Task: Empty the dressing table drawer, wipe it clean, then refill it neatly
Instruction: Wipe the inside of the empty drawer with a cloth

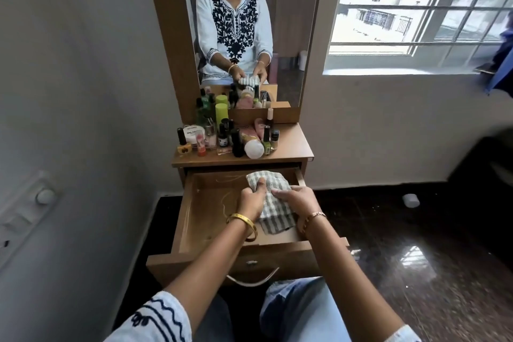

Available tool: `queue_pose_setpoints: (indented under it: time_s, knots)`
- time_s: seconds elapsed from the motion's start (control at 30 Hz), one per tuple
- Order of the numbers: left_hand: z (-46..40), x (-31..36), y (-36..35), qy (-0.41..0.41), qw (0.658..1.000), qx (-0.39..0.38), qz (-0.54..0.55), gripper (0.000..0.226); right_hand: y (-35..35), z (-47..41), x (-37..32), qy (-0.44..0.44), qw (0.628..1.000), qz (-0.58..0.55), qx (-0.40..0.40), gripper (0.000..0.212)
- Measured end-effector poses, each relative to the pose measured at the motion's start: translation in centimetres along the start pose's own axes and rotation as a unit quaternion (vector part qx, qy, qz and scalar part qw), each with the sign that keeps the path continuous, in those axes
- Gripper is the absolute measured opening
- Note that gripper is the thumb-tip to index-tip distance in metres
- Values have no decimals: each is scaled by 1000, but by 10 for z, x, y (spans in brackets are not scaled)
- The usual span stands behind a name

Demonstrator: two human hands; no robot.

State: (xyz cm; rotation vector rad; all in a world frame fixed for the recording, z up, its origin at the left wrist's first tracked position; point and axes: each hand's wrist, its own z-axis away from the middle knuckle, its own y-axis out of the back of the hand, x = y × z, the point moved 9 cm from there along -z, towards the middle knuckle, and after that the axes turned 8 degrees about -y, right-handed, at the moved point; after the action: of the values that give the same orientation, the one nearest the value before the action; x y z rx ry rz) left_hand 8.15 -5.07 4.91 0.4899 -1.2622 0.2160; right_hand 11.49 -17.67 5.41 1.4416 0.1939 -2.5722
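Two hands, left (251, 198) and right (295, 198), each grip one checked cloth (273, 203) in one open drawer (191, 216).

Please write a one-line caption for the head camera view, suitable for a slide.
Both hands, left hand and right hand, press a checked cloth inside the emptied open drawer; cosmetics wait on top.

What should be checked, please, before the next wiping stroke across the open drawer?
1. Drawer emptied of items: ok, though a thin string lies on its floor.
2. Drawer pulled out enough: ok.
3. Checked cloth in the drawer: ok.
4. Left hand gripping the cloth: ok.
5. Right hand pressing on the cloth: ok.
6. Bottles parked on the tabletop: ok.
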Motion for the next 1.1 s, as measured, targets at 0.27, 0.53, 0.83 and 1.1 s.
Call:
queue_pose_setpoints:
  time_s: [0.27, 0.53, 0.83, 1.1]
  knots:
    - [1, -36, 34, -52, 998, 12, 41, 37, 33, 4, -21, 146, 950, 137, 241, 14]
    - [-20, -44, 121, -97, 974, 203, 28, 23, 6, -47, -4, 125, 844, 473, 219, 28]
    - [-59, -58, 160, -72, 941, 290, -161, 26, -8, -97, 23, 3, 835, 520, 182, 35]
    - [-73, -84, 148, 7, 963, 197, -186, 36, -11, -134, 40, -79, 873, 459, 146, 56]
